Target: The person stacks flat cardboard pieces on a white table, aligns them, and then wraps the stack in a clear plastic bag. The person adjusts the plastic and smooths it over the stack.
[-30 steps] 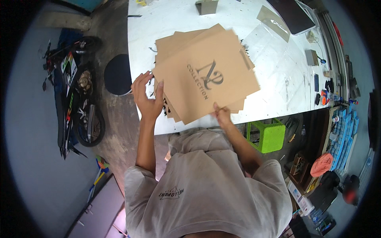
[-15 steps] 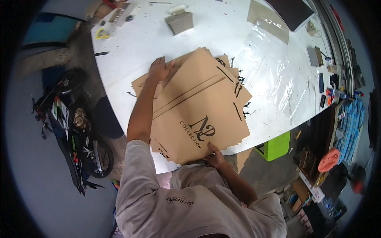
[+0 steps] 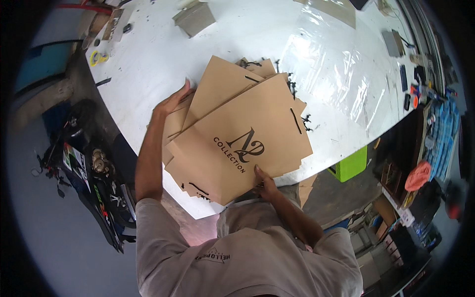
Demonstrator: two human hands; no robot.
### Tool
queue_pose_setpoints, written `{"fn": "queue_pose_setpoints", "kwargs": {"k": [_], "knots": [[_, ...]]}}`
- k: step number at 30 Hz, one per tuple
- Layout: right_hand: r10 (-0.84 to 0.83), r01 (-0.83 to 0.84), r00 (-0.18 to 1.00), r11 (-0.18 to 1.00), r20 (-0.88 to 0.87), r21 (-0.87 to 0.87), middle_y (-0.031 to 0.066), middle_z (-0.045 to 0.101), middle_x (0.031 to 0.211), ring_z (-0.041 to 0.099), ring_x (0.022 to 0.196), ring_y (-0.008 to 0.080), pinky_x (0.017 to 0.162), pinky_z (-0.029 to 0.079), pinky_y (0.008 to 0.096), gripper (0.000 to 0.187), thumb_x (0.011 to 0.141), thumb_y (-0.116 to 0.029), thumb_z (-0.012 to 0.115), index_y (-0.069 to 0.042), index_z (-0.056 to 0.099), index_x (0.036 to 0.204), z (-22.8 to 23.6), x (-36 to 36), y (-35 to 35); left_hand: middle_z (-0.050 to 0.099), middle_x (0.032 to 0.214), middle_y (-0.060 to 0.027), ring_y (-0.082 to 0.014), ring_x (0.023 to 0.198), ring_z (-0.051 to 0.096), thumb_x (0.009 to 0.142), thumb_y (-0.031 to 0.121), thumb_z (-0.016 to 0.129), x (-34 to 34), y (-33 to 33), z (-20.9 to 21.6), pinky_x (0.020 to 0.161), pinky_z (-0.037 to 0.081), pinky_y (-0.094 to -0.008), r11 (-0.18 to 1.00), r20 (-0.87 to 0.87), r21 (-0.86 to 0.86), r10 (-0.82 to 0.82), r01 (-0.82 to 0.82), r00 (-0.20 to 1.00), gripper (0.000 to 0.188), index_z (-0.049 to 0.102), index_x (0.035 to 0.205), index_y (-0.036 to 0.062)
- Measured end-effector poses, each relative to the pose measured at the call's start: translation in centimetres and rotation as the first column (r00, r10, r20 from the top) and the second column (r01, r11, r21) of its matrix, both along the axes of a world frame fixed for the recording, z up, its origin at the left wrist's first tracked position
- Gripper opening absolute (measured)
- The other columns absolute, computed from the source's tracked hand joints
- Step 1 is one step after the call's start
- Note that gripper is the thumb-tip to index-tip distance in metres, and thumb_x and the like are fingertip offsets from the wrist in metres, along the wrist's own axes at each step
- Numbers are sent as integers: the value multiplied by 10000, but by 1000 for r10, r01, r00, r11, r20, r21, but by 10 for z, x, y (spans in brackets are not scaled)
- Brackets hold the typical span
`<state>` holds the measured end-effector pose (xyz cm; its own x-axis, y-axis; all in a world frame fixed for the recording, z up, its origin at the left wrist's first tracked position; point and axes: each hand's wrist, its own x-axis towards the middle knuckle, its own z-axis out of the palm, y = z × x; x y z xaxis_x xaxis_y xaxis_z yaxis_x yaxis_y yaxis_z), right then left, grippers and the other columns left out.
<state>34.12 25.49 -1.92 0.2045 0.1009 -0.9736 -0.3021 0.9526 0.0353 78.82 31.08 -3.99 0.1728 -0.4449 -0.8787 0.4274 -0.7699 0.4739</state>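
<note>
A fanned stack of flat brown paper bags (image 3: pixel 217 123) lies at the near side of the white table, with black cord handles (image 3: pixel 296 121) along its right and lower-left edges. The top bag carries dark printing. My right hand (image 3: pixel 266 185) pinches the stack's near edge, thumb on the top bag and fingers underneath, partly hidden. At the stack's left side my left hand (image 3: pixel 173 101) rests against the bag edges with fingers stretched out and thumb raised. Several bags stick out beneath the top one at differing angles.
On the white table (image 3: pixel 143 64) are a grey box-like block (image 3: pixel 194 20), a yellow tape roll (image 3: pixel 98 58) and clear plastic sheeting (image 3: pixel 336 64). A green plastic stool (image 3: pixel 352 164) stands beyond the right edge. A motorcycle (image 3: pixel 91 183) is parked at the left.
My left hand has slid from the top of the stack to its left side. The upper bags have turned and spread apart from one another. My right hand keeps its pinch on the near edge.
</note>
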Motion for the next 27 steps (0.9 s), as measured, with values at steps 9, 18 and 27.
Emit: {"fn": "queue_pose_setpoints", "kwargs": {"k": [9, 18, 27], "knots": [[-129, 133, 986, 991, 103, -33, 104, 635, 1278, 603, 1180, 276, 976, 521, 444, 570, 890, -296, 779, -38, 553, 1345, -35, -75, 38, 726, 1166, -172, -330, 1092, 685, 518, 290, 947, -71, 36, 53, 982, 502, -399, 853, 250, -131, -465, 505, 850, 969, 572, 1357, -16], [-227, 252, 856, 968, 465, 8, 115, 673, 1196, 646, 1075, 260, 907, 526, 411, 473, 882, -143, 736, -41, 565, 1311, -47, -116, 53, 696, 845, -200, -372, 849, 690, 735, 191, 801, -232, 56, 278, 761, 530, -472, 688, 733, 285, -605, 668, 311, 490, 635, 1171, 40], [233, 78, 747, 899, 623, -430, 104, 692, 1115, 655, 1002, 212, 857, 525, 362, 390, 876, -65, 673, -17, 599, 1255, 10, -139, 7, 609, 1117, -197, -368, 979, 626, 694, 216, 833, -380, 77, 344, 826, 519, -449, 694, 795, 337, -572, 637, 202, 832, 451, 1409, 31]]}}
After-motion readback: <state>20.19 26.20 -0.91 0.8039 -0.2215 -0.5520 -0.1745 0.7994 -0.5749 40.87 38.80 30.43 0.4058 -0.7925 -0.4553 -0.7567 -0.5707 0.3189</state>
